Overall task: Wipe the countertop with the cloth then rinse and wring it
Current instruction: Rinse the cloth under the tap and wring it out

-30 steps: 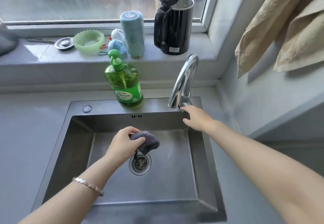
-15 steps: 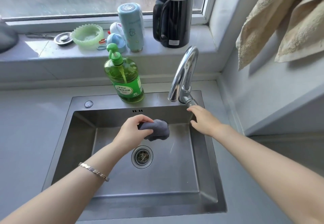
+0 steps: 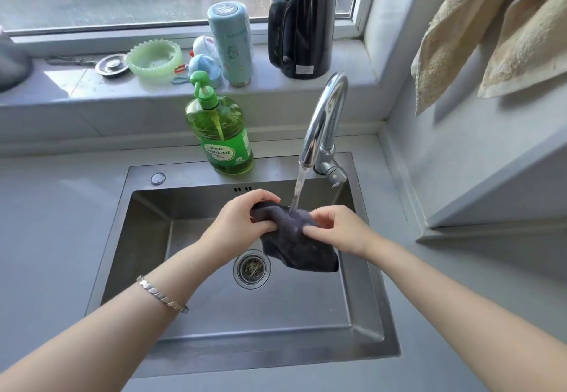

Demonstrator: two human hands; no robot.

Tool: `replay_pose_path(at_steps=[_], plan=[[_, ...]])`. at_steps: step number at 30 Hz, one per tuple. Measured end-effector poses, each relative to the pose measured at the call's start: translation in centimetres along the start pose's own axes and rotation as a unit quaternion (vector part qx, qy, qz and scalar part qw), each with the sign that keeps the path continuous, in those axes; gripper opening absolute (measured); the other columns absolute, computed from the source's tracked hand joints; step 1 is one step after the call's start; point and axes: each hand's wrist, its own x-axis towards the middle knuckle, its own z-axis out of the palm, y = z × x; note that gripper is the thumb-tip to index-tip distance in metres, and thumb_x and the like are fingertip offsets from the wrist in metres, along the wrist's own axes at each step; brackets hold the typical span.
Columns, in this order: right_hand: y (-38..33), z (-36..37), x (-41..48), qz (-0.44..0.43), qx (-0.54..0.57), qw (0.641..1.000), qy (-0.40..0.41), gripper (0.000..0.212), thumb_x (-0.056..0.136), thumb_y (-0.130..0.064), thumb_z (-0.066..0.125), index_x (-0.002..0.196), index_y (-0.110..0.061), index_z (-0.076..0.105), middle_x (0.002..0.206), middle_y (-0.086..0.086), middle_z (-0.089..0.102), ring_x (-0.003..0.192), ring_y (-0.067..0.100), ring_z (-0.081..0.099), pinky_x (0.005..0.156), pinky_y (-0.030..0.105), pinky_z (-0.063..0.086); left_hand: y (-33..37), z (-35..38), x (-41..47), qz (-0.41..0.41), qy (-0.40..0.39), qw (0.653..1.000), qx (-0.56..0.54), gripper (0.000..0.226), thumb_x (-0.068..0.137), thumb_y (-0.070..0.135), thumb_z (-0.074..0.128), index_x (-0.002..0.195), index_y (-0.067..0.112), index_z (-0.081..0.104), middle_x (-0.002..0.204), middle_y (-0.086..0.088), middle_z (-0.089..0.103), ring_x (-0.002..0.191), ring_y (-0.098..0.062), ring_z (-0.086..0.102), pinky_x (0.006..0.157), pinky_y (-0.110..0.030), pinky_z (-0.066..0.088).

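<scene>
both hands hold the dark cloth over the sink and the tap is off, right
Not quite: the tap is on. The head view shows a stream of water falling from the faucet onto the dark cloth, which the left hand and right hand both hold over the sink.
</scene>
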Motion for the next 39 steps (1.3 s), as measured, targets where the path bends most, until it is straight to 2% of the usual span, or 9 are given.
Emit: replay_pose_path(at_steps=[6,11,17,23,26,29,32,34,39], plan=[[-1.0,0.2,-0.3,0.021,0.056,0.995,0.08,0.015,0.087,-0.018,0.056,0.074,-0.023,0.05,0.071,-0.002,0.058,0.063,0.012,0.054,0.062,0.027,0.046,-2.0,-0.1,-0.8,-0.114,-0.007,0.993,-0.025,0.031,0.075,0.026,0.073,0.07,0.002,0.053,0.06,-0.005,0.045,0.054,-0.015,0.035,0.052,-0.027,0.03],[-1.8,0.0,-0.1,-0.01,0.041,0.994,0.105,0.028,0.089,-0.01,0.051,0.068,-0.021,0.036,0.063,-0.003,0.038,0.054,0.009,0.035,0.047,0.015,0.033,-1.7,-0.3,-1.4,-0.107,-0.047,0.986,-0.117,0.01,0.079,0.024,0.07,0.081,0.016,0.065,0.091,0.006,0.055,0.079,-0.01,0.054,0.071,-0.017,0.044],[-2.7,-0.9,-0.2,-0.005,0.052,0.997,0.053,0.034,0.089,-0.001,0.038,0.088,-0.034,0.046,0.076,0.001,0.052,0.065,0.016,0.047,0.059,0.018,0.043,-2.4,-0.9,-1.7,-0.118,-0.036,0.977,-0.177,0.027,0.079,0.021,0.069,0.072,0.016,0.044,0.061,0.001,0.056,0.05,-0.006,0.049,0.048,-0.012,0.038],[-3.5,-1.3,-0.2,-0.048,-0.087,0.995,0.023,0.023,0.08,-0.015,0.063,0.095,-0.03,0.056,0.095,-0.016,0.059,0.094,0.007,0.057,0.082,0.014,0.041,-3.9,-1.8,-0.7,-0.134,0.031,0.986,-0.097,0.02,0.084,0.01,0.058,0.068,0.021,0.056,0.07,-0.002,0.063,0.072,-0.023,0.059,0.082,-0.043,0.053],[-3.4,-1.8,-0.3,-0.035,-0.157,0.987,0.009,0.043,0.071,-0.024,0.074,0.105,-0.033,0.051,0.104,-0.012,0.056,0.098,0.006,0.052,0.079,0.008,0.038,-3.8,-1.8,-0.4,-0.154,0.058,0.974,-0.154,0.021,0.088,0.01,0.052,0.07,0.021,0.051,0.071,0.0,0.055,0.069,-0.018,0.051,0.072,-0.034,0.046],[-2.9,-1.6,-0.6,-0.038,-0.33,0.943,-0.025,0.069,0.062,-0.035,0.078,0.12,-0.036,0.041,0.106,-0.003,0.049,0.095,0.016,0.052,0.083,0.028,0.044,-3.1,-1.6,-0.4,-0.155,0.082,0.963,-0.204,0.022,0.092,0.009,0.045,0.075,0.023,0.047,0.068,0.001,0.046,0.058,-0.013,0.041,0.06,-0.025,0.039],[-2.4,-0.8,-0.5,-0.049,-0.453,0.89,-0.034,0.051,0.075,-0.025,0.066,0.12,-0.032,0.043,0.096,-0.001,0.039,0.085,0.029,0.057,0.075,0.037,0.049,-2.0,-1.5,-0.6,-0.094,0.054,0.987,-0.123,0.021,0.095,0.011,0.036,0.09,0.024,0.053,0.068,-0.002,0.046,0.049,-0.006,0.034,0.047,-0.017,0.032],[-2.1,-1.0,-0.3,-0.031,-0.48,0.877,-0.017,0.028,0.083,-0.016,0.053,0.111,-0.023,0.054,0.096,0.002,0.039,0.084,0.032,0.056,0.072,0.036,0.046,-1.4,-1.7,-0.7,-0.051,0.014,0.996,-0.067,0.021,0.095,0.02,0.041,0.091,0.021,0.061,0.079,-0.013,0.058,0.062,-0.006,0.045,0.059,-0.016,0.038],[-2.5,-2.1,-0.2,0.057,-0.332,0.941,-0.011,0.018,0.087,-0.011,0.047,0.071,-0.019,0.053,0.077,0.004,0.056,0.071,0.021,0.051,0.053,0.021,0.034,-1.9,-2.7,-0.8,-0.016,-0.16,0.961,0.226,0.032,0.076,0.026,0.07,0.107,0.021,0.06,0.095,-0.001,0.042,0.088,-0.02,0.053,0.079,-0.029,0.044]])
